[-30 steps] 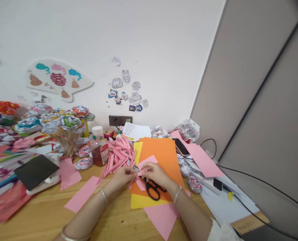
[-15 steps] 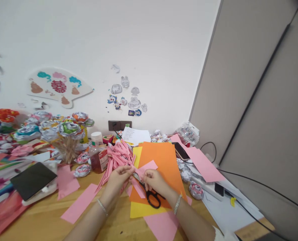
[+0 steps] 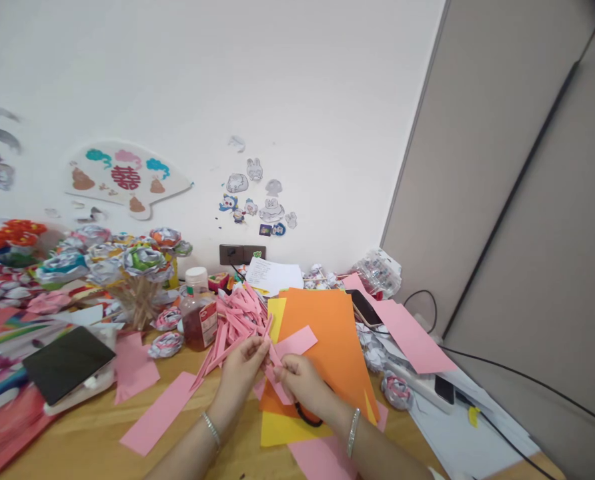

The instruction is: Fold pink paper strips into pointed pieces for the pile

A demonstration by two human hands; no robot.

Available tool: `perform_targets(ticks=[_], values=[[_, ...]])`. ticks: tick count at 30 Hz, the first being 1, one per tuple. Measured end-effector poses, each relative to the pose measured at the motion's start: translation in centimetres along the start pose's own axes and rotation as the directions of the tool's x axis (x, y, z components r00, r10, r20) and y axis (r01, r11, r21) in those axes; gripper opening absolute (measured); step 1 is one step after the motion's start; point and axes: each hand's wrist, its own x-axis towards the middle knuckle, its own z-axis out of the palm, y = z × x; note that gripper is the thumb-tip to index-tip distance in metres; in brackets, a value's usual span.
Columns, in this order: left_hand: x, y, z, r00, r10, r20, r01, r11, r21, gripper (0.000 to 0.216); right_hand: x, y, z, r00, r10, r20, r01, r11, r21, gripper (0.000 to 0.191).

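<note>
My left hand [image 3: 247,363] pinches the end of a pink paper strip [image 3: 274,355] between thumb and fingertips. Close beside it, my right hand [image 3: 303,385] has its fingers closed on the same strip a little lower down. Under my right hand lie scissors [image 3: 308,419]; only part of the black handle loop shows. Below both hands are orange sheets [image 3: 322,320] over yellow sheets [image 3: 277,430], with a loose pink piece [image 3: 300,340] across the orange. A heap of folded pink strips [image 3: 240,310] rests just beyond my left hand.
A bottle of reddish liquid [image 3: 199,320] and a bundle of paper flowers on sticks [image 3: 142,287] stand at the left, behind a black tablet [image 3: 70,363]. To the right are a phone [image 3: 362,308], pink sheets [image 3: 412,337], a power strip [image 3: 422,385] and cables.
My right hand has moved over the scissors, covering the blades and most of the handles. Its fingers now grip the strip lower down. The view has shifted slightly.
</note>
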Motion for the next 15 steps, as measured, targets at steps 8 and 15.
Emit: perform_targets(ticks=[8,15], values=[[-0.03,-0.59,0.32,1.0,0.011,-0.027,-0.01,0.999,0.042,0.035,0.07,0.91,0.27,0.997,0.023,0.074,-0.031,0.994,0.103,0.042],[-0.57,-0.36,0.75,0.999,0.023,-0.041,-0.023,1.0,0.004,0.04,-0.14,0.29,0.29,0.995,-0.013,0.098,0.001,0.992,0.127,0.049]])
